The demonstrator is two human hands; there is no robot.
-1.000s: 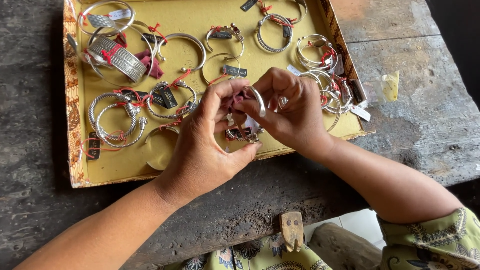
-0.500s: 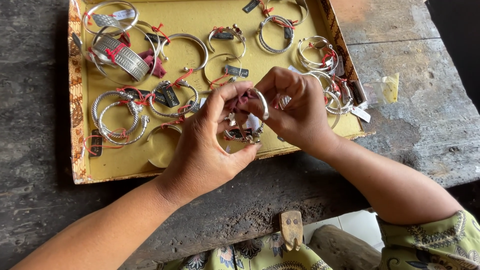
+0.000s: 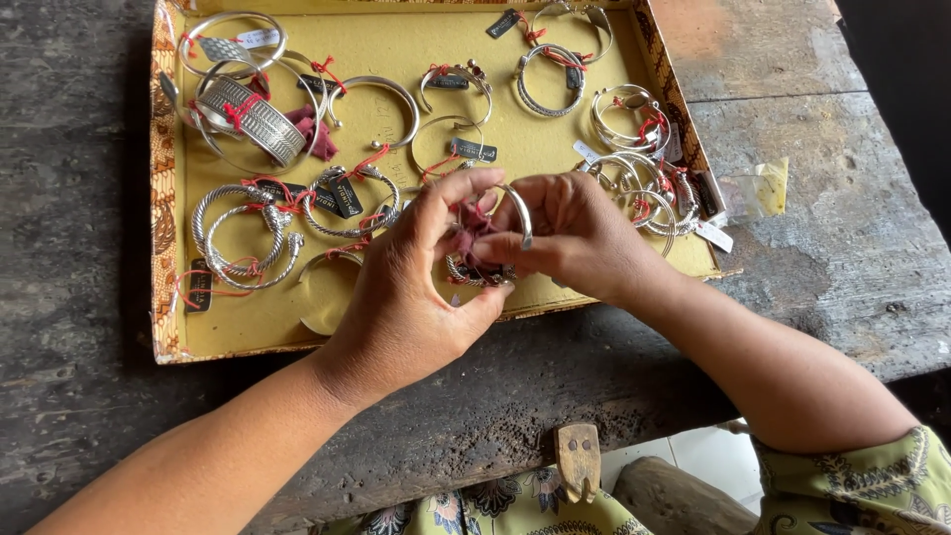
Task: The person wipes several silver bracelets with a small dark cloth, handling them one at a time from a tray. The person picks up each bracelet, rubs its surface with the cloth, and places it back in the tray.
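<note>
Your left hand [image 3: 406, 297] and right hand [image 3: 570, 238] meet over the front edge of the yellow tray [image 3: 248, 332], both closed in a pinch on one plain silver cuff bangle [image 3: 519, 213]. The right fingers grip its smooth band, while the left thumb and forefinger press a scrap of dark red cloth [image 3: 474, 226] against it. Looks like the rubbing step on this one piece, mid-way, with the bangle held just above the tray and not resting on it. A twisted-wire bracelet [image 3: 475, 274] sits directly under your left fingers; I cannot tell whether you hold it or it lies on the tray. My read on the next move: turn the band a little in the right pinch so the cloth reaches fresh metal, and keep the grip light, since an open cuff is springy and will flex. The rest is polished silver in mixed forms: a wide ribbed cuff [image 3: 253, 117] at far left, rope-twist bangles [image 3: 243, 233] tied with red thread and small dark tags, and thin stacked hoops [image 3: 644, 183] at right. The tray is matte card with a patterned rim, on a rough, cracked wooden bench [image 3: 812, 258].
</note>
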